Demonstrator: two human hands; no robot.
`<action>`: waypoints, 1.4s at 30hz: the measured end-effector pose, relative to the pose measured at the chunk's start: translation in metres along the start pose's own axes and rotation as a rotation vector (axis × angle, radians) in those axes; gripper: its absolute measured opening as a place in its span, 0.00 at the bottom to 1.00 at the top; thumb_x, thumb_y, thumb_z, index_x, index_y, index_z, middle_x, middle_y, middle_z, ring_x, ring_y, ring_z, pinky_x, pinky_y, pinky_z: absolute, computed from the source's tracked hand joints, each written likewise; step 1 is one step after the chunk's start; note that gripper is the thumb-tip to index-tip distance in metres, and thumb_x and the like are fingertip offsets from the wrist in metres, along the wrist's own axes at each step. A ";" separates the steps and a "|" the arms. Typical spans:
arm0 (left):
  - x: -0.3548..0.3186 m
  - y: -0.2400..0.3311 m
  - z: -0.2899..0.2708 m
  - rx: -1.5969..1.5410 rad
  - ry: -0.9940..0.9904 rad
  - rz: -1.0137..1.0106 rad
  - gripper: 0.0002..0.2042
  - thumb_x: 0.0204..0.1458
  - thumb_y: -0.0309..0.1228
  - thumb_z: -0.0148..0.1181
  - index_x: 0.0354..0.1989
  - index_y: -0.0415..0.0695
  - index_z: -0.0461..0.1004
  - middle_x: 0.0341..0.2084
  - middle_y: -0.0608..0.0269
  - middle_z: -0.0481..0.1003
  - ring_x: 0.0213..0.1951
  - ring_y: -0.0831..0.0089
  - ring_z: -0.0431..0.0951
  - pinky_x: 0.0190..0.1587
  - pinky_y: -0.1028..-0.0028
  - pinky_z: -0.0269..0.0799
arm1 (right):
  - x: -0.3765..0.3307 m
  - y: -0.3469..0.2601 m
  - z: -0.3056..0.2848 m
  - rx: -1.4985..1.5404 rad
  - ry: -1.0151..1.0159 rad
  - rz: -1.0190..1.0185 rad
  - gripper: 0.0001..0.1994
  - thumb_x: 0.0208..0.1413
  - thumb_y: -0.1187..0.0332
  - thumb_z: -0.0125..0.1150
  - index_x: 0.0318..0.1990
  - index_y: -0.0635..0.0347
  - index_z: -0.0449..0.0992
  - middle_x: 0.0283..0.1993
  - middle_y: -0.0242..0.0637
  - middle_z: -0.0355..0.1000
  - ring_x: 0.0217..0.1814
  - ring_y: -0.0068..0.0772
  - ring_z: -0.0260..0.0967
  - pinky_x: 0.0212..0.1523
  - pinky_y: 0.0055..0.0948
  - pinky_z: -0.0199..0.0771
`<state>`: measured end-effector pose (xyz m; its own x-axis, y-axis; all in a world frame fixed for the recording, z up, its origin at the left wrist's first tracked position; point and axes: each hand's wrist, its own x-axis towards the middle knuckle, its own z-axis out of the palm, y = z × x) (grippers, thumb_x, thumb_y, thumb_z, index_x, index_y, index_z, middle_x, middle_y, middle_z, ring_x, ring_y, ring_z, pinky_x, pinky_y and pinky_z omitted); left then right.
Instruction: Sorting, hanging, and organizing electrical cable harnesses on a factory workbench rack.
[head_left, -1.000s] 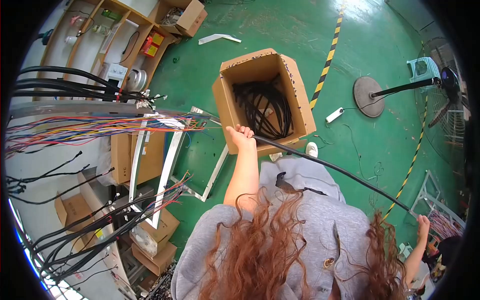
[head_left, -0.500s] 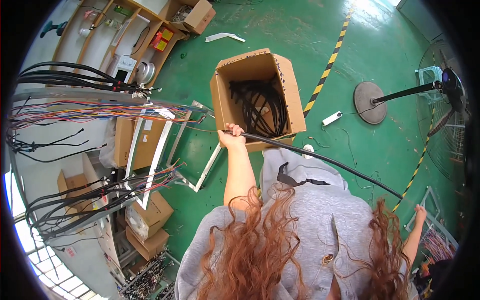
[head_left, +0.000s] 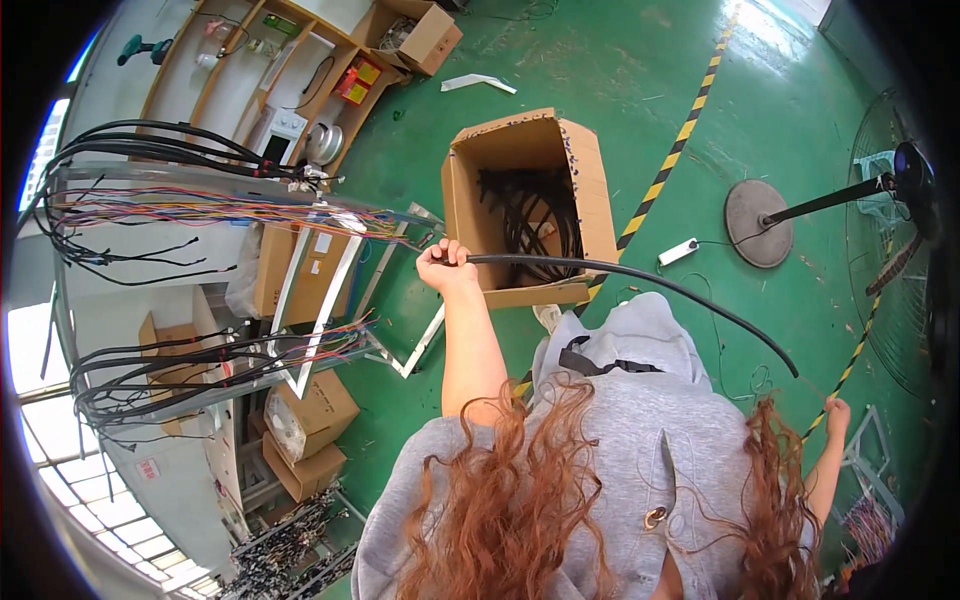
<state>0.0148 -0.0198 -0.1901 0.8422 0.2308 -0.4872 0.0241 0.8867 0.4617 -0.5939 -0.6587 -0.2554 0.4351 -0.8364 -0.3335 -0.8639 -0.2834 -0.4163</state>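
Note:
My left hand [head_left: 447, 266] is closed around one end of a long black tube [head_left: 625, 268], just above the near edge of the open cardboard box [head_left: 597, 200]. From there the tube bows across in front of me to the right, where its other end hangs free. Far to the right, my right hand [head_left: 838, 412] is pinched, apart from the tube. A faint thin wire [head_left: 815, 388] spans the gap between the tube's right end and those fingers. Inside the box lie coiled black cables [head_left: 535, 215].
Bundles of coloured wires [head_left: 230, 212] and black cables [head_left: 190, 360] hang on racks at the left, beside a white metal frame [head_left: 325, 300]. A standing fan's round base [head_left: 758, 225] and a white power strip [head_left: 678, 252] rest on the green floor at right. Shelves [head_left: 255, 90] stand back left.
My left hand has shifted slightly left with the tube, whose middle now arches higher. The tube's right end has risen and a wider gap separates it from my right hand.

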 end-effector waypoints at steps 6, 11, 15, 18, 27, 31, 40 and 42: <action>-0.023 -0.001 0.035 -0.130 -0.074 0.042 0.16 0.47 0.42 0.37 0.13 0.46 0.56 0.17 0.62 0.60 0.15 0.72 0.55 0.14 0.78 0.47 | 0.001 0.002 0.017 -0.064 -0.051 0.138 0.13 0.48 0.64 0.57 0.17 0.61 0.72 0.16 0.30 0.62 0.23 0.23 0.56 0.26 0.26 0.56; -0.023 0.009 0.054 -0.128 -0.222 0.031 0.22 0.50 0.45 0.34 0.07 0.47 0.49 0.17 0.63 0.59 0.16 0.72 0.53 0.14 0.78 0.44 | -0.009 -0.013 0.020 -0.036 -0.018 0.131 0.13 0.48 0.63 0.58 0.17 0.61 0.72 0.15 0.29 0.61 0.21 0.21 0.54 0.24 0.25 0.54; -0.018 0.013 0.064 -0.230 -0.441 -0.055 0.20 0.50 0.36 0.39 0.06 0.48 0.48 0.18 0.66 0.59 0.14 0.76 0.51 0.13 0.79 0.43 | -0.019 -0.008 0.017 -0.009 -0.018 0.139 0.13 0.48 0.63 0.58 0.16 0.61 0.72 0.14 0.28 0.60 0.20 0.19 0.53 0.23 0.24 0.53; -0.020 0.016 0.075 -0.303 -0.507 -0.148 0.16 0.52 0.37 0.41 0.15 0.43 0.61 0.19 0.64 0.59 0.15 0.77 0.51 0.12 0.80 0.45 | -0.029 0.003 0.016 -0.019 0.021 0.170 0.13 0.47 0.62 0.58 0.17 0.60 0.72 0.15 0.30 0.63 0.21 0.22 0.56 0.25 0.26 0.56; -0.005 0.093 0.102 -0.256 -0.283 -0.120 0.34 0.49 0.64 0.30 0.23 0.38 0.61 0.16 0.64 0.57 0.14 0.78 0.50 0.09 0.82 0.40 | 0.008 0.022 -0.035 -0.323 0.333 0.063 0.15 0.49 0.57 0.53 0.28 0.63 0.73 0.29 0.47 0.71 0.31 0.47 0.68 0.35 0.38 0.65; 0.021 0.172 0.112 -0.225 -0.204 0.071 0.33 0.49 0.64 0.30 0.21 0.40 0.58 0.12 0.66 0.54 0.12 0.79 0.48 0.10 0.80 0.40 | 0.011 0.031 -0.092 -0.606 0.324 0.408 0.17 0.52 0.58 0.49 0.44 0.60 0.72 0.44 0.48 0.70 0.47 0.53 0.66 0.46 0.40 0.67; -0.051 0.154 0.135 -0.068 -0.647 -0.428 0.12 0.53 0.26 0.40 0.17 0.46 0.54 0.15 0.72 0.49 0.13 0.84 0.46 0.10 0.83 0.40 | 0.001 -0.369 0.117 -0.114 -0.147 -0.794 0.25 0.48 0.63 0.57 0.55 0.58 0.62 0.57 0.45 0.59 0.60 0.42 0.55 0.59 0.35 0.54; -0.081 0.124 0.138 -0.242 -0.737 -0.596 0.12 0.56 0.29 0.38 0.19 0.45 0.55 0.15 0.71 0.49 0.13 0.83 0.45 0.10 0.83 0.38 | -0.103 -0.546 0.178 0.368 -0.738 -0.845 0.30 0.47 0.64 0.58 0.58 0.63 0.58 0.58 0.47 0.57 0.61 0.43 0.53 0.60 0.31 0.52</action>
<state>0.0241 0.0161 0.0091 0.8555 -0.5169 0.0315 0.5129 0.8542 0.0856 -0.1214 -0.3344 -0.1441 0.9794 0.0601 -0.1929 -0.1585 -0.3639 -0.9179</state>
